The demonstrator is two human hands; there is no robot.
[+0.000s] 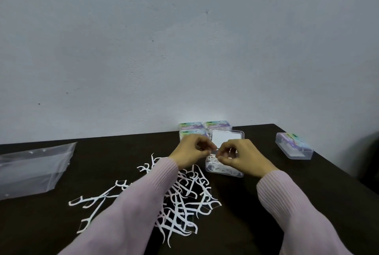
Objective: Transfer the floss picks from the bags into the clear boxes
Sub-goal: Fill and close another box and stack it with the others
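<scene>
Head: both hands (215, 152) prob. pinching picks (184, 199) over box (223, 169).

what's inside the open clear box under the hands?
White floss picks lie piled in the open clear box, lid raised behind. The right hand and left hand cover the box's far part, so fill level is unclear.

picks (184, 199) – loose white heap | box (223, 169) – open, part-filled | bag (30, 168) – flat, left
</scene>
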